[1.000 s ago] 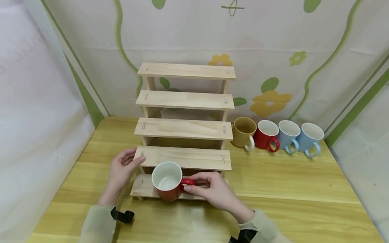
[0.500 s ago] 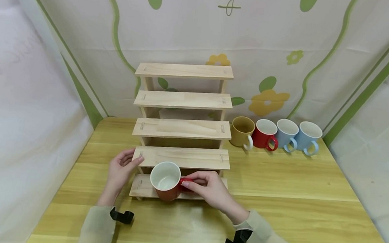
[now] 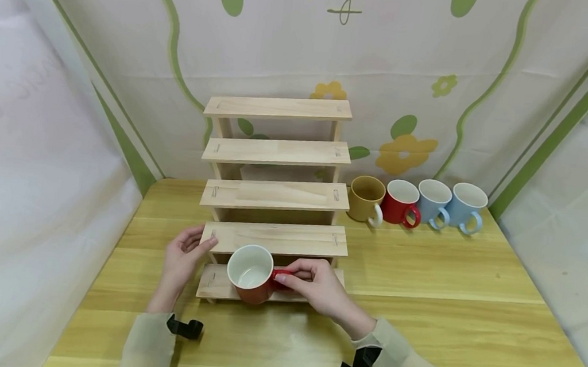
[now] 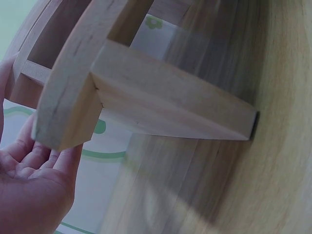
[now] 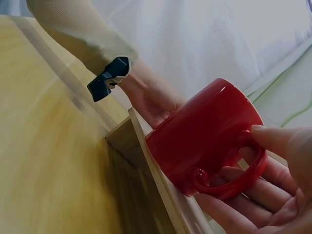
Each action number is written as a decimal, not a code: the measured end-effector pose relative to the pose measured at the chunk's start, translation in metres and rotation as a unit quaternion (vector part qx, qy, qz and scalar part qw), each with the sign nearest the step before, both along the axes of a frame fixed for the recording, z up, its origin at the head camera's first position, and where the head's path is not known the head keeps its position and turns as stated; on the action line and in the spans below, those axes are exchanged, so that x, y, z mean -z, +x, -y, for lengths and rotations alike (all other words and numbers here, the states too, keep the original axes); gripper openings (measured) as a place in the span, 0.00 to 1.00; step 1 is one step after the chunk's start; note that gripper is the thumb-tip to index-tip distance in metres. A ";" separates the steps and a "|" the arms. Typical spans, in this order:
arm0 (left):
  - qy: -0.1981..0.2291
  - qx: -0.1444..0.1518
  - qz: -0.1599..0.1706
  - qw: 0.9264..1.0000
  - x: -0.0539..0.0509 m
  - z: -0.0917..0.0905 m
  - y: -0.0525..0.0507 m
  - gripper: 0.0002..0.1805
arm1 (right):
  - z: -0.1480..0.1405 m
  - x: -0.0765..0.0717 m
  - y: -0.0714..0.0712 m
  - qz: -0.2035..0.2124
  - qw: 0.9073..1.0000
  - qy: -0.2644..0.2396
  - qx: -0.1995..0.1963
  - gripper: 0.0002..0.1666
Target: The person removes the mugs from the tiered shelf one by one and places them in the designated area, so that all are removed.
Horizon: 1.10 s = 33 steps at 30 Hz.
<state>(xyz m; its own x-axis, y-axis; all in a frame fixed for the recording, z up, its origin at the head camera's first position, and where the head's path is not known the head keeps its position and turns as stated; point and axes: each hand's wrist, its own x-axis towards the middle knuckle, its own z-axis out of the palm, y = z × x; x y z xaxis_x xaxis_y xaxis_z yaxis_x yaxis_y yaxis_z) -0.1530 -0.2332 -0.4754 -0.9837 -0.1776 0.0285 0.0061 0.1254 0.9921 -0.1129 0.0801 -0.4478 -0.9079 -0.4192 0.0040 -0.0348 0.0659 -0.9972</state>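
In the head view a red mug point(image 3: 251, 295) with a white inside sits upright on the lowest step of a stepped wooden rack point(image 3: 274, 239), its handle pointing right. My right hand point(image 3: 319, 286) pinches that handle between thumb and fingers. In the right wrist view the fingers pass behind the handle, and the mug's base meets the step's board. My left hand point(image 3: 184, 255) holds the left end of the second step from the bottom, thumb on top. The left wrist view has the fingers of this hand point(image 4: 36, 185) partly hidden behind the rack's wooden end.
Right of the rack, along the back of the wood-grain table point(image 3: 418, 320), stand a mustard mug point(image 3: 362, 203), another red mug point(image 3: 398, 212) and two light-blue mugs point(image 3: 432, 209). A printed white cloth point(image 3: 284, 44) hangs behind and at both sides.
My right thumb has shifted up over the red mug's handle. The mug and left hand keep their places on the rack; the head view has drifted slightly.
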 end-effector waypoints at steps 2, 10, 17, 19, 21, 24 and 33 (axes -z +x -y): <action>0.000 -0.001 -0.002 1.000 0.000 0.000 0.000 0.25 | 0.000 0.001 0.000 0.003 1.000 -0.003 0.001 0.09; -0.002 0.000 -0.001 1.000 0.001 0.000 0.001 0.26 | -0.004 0.006 0.003 0.006 1.000 -0.006 0.004 0.09; 0.001 0.005 0.006 1.000 0.001 0.001 -0.001 0.27 | -0.006 0.009 0.005 0.011 1.000 -0.011 0.012 0.09; 0.000 0.006 0.007 1.000 0.001 0.001 -0.001 0.28 | -0.006 0.010 0.006 0.013 1.000 -0.013 0.015 0.09; 0.001 0.005 0.006 1.000 0.001 0.001 -0.001 0.27 | -0.005 0.010 0.006 0.015 1.000 -0.016 0.016 0.09; 0.002 0.002 0.003 1.000 0.001 0.001 -0.001 0.26 | -0.005 0.009 0.007 0.010 1.000 -0.012 0.017 0.09; 0.005 -0.002 -0.002 1.000 0.000 -0.001 0.000 0.25 | -0.004 0.006 0.009 0.004 1.000 -0.016 0.008 0.09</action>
